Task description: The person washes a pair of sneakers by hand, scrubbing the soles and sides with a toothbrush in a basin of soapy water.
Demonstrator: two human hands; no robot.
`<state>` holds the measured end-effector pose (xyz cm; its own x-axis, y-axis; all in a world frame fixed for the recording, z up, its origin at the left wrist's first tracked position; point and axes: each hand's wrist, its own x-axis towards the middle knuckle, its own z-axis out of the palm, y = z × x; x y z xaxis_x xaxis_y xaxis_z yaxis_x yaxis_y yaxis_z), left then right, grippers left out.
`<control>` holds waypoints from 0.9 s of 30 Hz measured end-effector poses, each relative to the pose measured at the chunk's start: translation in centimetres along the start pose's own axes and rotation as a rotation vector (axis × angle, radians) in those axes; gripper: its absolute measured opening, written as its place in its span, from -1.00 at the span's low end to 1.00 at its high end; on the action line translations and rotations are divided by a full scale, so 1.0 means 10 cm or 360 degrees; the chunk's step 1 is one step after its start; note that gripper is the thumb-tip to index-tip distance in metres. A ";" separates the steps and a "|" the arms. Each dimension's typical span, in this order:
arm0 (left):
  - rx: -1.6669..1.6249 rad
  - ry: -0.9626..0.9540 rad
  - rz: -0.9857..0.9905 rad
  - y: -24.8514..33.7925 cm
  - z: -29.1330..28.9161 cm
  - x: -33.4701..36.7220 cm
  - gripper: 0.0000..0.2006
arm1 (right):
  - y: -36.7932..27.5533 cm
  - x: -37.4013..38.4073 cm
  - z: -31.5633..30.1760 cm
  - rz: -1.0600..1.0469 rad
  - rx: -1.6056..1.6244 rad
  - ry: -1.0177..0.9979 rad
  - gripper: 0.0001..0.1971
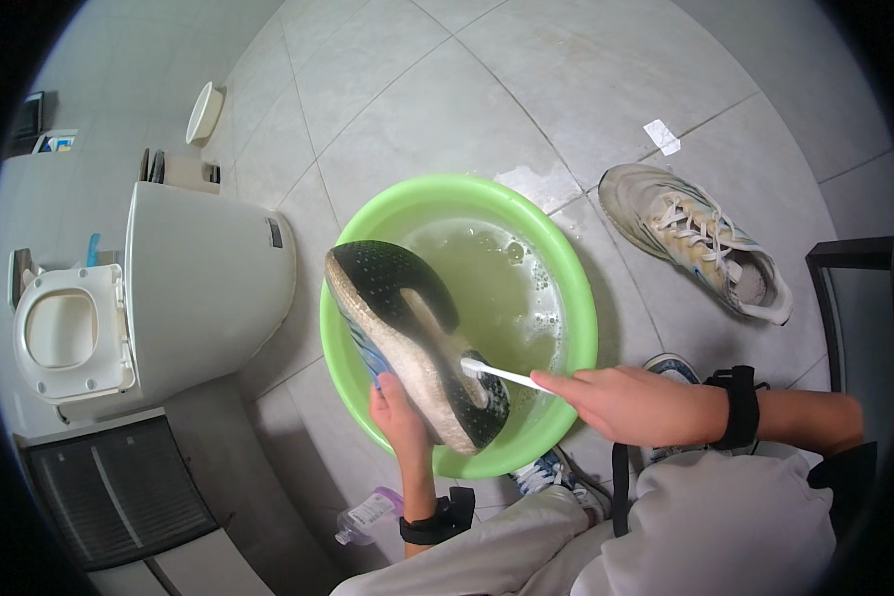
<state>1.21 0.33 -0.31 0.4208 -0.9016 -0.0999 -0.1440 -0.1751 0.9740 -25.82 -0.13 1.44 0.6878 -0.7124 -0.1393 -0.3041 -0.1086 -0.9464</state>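
Note:
My left hand (399, 415) is closed on the side of a sneaker (399, 338), which it holds sole up over a green basin (584, 328). The sole has black rubber patches and a whitish middle part. In my right hand (636, 405) is a white toothbrush (512, 374), gripped by its handle. The brush head touches the sole near the black patch at its lower end. Cloudy, greenish water (487, 273) with bubbles along its right side fills part of the basin. The underside of my left hand's grip is hidden by the shoe.
A second sneaker (700, 238), stained and laced, lies on the tiled floor to the right. Near my left wrist is a clear plastic bottle (368, 517). A white toilet (209, 268) stands at the left, and a dark-framed object (864, 298) at the right edge.

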 end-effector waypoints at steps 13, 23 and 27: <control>0.0166 0.0046 0.0131 0.11 0.11 -0.04 -0.75 | -0.01 -0.04 -0.02 0.0001 0.0022 -0.0203 -0.55; 0.0155 0.0063 0.0144 0.07 0.12 -0.02 -0.77 | 0.04 0.05 0.08 0.0013 0.0086 -0.0014 -0.56; 0.0392 0.0112 0.0256 0.13 0.13 0.01 -0.76 | 0.04 -0.13 0.02 0.0086 0.0088 -0.0262 -0.57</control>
<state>-0.11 -0.47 0.68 0.4347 -0.8975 0.0746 -0.4231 -0.1304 0.8967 -26.74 0.92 1.18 0.7716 -0.5923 -0.2321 -0.3101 -0.0316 -0.9502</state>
